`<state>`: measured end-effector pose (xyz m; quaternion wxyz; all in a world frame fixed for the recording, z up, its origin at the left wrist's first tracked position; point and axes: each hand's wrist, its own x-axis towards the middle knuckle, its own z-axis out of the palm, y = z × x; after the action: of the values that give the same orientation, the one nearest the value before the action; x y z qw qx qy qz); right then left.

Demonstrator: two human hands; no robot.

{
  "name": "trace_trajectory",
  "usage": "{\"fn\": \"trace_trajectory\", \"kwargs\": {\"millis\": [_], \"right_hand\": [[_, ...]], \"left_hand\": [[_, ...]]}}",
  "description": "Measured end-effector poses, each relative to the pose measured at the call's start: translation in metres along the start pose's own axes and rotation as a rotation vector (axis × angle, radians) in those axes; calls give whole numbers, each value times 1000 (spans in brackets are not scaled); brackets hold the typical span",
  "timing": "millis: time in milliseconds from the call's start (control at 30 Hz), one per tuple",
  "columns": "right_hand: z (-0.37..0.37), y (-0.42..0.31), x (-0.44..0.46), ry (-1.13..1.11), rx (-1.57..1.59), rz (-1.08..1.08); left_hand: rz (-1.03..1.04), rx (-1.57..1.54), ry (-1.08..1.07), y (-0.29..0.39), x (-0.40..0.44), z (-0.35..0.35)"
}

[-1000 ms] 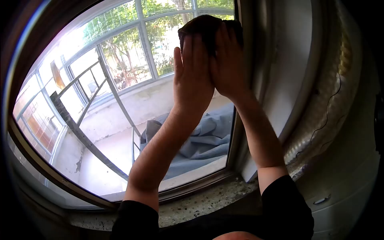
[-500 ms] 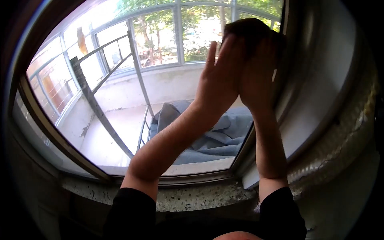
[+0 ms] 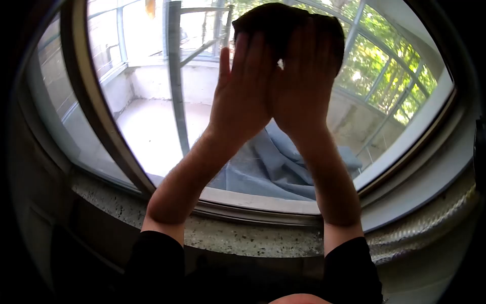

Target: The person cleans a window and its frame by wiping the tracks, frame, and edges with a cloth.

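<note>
My left hand (image 3: pixel 243 93) lies flat with its fingers stretched upward and the thumb apart, over a dark cloth (image 3: pixel 288 16) against the window glass (image 3: pixel 144 119). Beside it my right hand (image 3: pixel 302 91) is laid flat on the same cloth, fingers pointing up. The inner edges of the two hands touch or nearly touch. Dark folds of the cloth show above and to the right of the fingertips. The fingertips are hard to make out against it.
A window frame (image 3: pixel 96 101) runs down the left, and a speckled stone sill (image 3: pixel 253 240) lies below. Beyond the glass are a metal post (image 3: pixel 175 76), a grey-blue sheet (image 3: pixel 273 167) on the floor, and trees (image 3: pixel 354 71) outside. Ribbed, shiny material (image 3: pixel 430 223) is at the lower right.
Both hands and the cloth have moved left across the glass, away from the right window frame. The camera view has also turned, showing more of the right side.
</note>
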<state>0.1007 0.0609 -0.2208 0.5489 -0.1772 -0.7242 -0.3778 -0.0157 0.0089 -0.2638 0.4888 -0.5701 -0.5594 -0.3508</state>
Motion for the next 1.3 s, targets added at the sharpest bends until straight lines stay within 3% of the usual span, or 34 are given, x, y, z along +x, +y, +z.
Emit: {"fn": "trace_trajectory", "kwargs": {"millis": [233, 467, 633, 833, 933, 1067, 1300], "right_hand": [[94, -182, 63, 81, 237, -135], [114, -254, 96, -55, 255, -262], [116, -253, 103, -150, 244, -303], [114, -249, 78, -152, 253, -361], [102, -231, 61, -104, 283, -303], [70, -193, 31, -170, 216, -215], [8, -76, -47, -185, 122, -7]], "left_hand": [[-196, 18, -29, -182, -84, -22], [-334, -73, 45, -244, -114, -30], [-409, -149, -6, -240, -100, -44], [-494, -236, 92, -213, -130, -15], [-439, -135, 2, -189, -135, -12], [-384, -42, -139, -141, -126, -10], [-220, -153, -234, -9, -102, 5]]}}
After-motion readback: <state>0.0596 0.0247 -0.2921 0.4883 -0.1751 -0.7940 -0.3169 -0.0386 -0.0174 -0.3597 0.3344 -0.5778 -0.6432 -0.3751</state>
